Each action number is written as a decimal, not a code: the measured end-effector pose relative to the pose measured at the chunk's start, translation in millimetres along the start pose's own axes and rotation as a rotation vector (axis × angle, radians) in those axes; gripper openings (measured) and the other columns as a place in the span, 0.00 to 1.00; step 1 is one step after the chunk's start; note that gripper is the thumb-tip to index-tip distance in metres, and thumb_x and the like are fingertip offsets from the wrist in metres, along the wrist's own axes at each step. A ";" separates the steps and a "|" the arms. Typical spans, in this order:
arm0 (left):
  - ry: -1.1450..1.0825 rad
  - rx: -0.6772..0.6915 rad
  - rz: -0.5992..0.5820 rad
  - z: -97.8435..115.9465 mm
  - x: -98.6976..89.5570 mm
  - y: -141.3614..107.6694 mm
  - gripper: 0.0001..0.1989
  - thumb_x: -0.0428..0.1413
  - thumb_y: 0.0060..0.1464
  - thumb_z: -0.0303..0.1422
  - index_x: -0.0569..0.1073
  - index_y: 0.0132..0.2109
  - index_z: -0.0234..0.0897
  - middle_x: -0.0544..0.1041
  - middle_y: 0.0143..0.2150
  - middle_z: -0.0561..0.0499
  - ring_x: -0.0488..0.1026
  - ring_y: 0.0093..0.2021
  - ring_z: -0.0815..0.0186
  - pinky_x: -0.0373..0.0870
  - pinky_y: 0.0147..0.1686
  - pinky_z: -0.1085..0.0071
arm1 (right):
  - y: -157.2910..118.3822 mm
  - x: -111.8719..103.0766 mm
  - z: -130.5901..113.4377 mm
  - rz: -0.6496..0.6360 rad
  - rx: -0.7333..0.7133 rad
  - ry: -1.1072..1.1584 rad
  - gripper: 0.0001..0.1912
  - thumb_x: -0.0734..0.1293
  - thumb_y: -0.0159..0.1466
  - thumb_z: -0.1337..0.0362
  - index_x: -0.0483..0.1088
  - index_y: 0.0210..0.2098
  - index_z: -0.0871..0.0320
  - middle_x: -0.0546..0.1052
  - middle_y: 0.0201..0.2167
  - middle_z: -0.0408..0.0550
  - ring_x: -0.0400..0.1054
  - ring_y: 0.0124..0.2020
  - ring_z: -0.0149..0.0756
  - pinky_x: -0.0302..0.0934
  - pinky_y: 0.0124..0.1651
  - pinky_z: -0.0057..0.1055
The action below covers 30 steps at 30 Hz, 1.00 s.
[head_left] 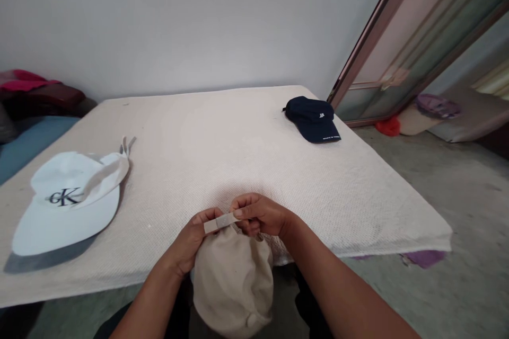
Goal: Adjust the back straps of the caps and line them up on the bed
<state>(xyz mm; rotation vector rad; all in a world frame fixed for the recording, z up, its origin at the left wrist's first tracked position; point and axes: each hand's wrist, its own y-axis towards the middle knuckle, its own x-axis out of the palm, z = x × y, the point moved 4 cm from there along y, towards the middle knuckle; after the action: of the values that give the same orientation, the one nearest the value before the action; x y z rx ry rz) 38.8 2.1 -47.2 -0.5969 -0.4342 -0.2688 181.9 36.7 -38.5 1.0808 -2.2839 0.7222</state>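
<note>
Beige cap (233, 280) below fingers | strap (221, 222) pinched btwn L (186, 241) & R hands (264, 215)

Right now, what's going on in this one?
A person holds a beige cap at the near edge of the table, with the left hand and right hand both at its strap. Whether the strap is fastened is hard to tell. A white cap lies on the table to the left, and a navy cap lies farther back on the right. Neither is being touched.
</note>
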 end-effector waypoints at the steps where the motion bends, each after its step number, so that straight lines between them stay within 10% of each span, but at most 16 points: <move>1: 0.007 0.005 -0.004 -0.2 -0.1 0.1 0.04 0.58 0.45 0.25 0.70 0.30 0.35 0.71 0.25 0.53 0.65 0.23 0.72 0.60 0.26 0.75 | 0.2 0.3 0.3 0.012 -0.002 -0.023 0.08 0.69 0.54 0.66 0.64 0.27 0.61 0.64 0.14 0.35 0.47 0.12 0.18 0.39 0.16 0.20; 12: 0.019 0.026 -0.026 2.4 5.8 0.6 0.06 0.61 0.44 0.28 0.75 0.33 0.34 0.77 0.31 0.49 0.72 0.28 0.68 0.65 0.32 0.73 | 0.2 4.4 -1.5 0.016 -0.132 -0.133 0.13 0.69 0.56 0.65 0.67 0.40 0.59 0.68 0.19 0.37 0.53 0.14 0.20 0.45 0.17 0.20; 30: 0.074 -0.007 -0.003 -3.7 8.3 -0.6 0.09 0.60 0.46 0.30 0.76 0.37 0.34 0.77 0.30 0.49 0.72 0.30 0.66 0.65 0.32 0.71 | 2.8 4.8 -2.8 0.086 -0.090 -0.288 0.12 0.71 0.53 0.63 0.67 0.33 0.61 0.65 0.19 0.36 0.54 0.16 0.20 0.48 0.17 0.20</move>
<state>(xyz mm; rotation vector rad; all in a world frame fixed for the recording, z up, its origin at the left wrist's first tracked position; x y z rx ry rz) 47.1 -1.6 -45.7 -0.5908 -0.3629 -0.2945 177.5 37.4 -34.1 1.1100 -2.5929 0.5169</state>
